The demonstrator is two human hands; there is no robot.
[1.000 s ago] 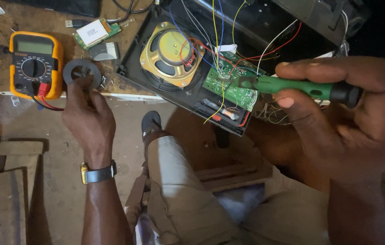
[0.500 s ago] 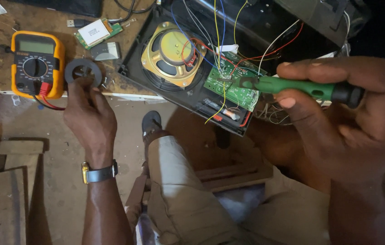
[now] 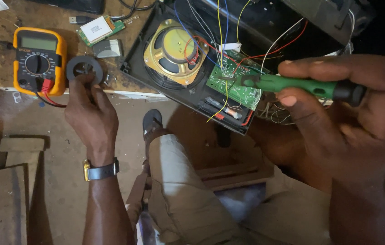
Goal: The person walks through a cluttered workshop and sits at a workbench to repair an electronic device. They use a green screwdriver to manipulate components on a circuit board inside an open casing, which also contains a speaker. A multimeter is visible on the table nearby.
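Scuffed and stained, the wooden surface [image 3: 2,54] in front of me carries a yellow meter [image 3: 39,60] at the left, a small loose board [image 3: 100,29] behind it, and an opened black case [image 3: 133,63] tilted off the front edge toward my knee.

My left hand [image 3: 90,113] reaches up to a dark ring-shaped spool [image 3: 84,69] that sits just beside the meter; my fingers touch its lower rim, loosely curled rather than clamped, and the spool rests on the surface.

My right hand [image 3: 351,109] is closed firmly around the green handle of a soldering tool [image 3: 292,85], thumb on top. Its metal tip lies on the green circuit board [image 3: 235,81] inside the case, near the point where the coloured wires [image 3: 222,41] gather.

As I judge it, the work is midway: the case is already open, the gold speaker [image 3: 174,52] and circuit board are laid bare, and the tip is on a joint, but the wires hang loose and the case is not yet closed up.

That circuit board is small and rectangular, dotted with pale joints, and it sits just to the right of the speaker, with red, blue, yellow and white wires running off it.
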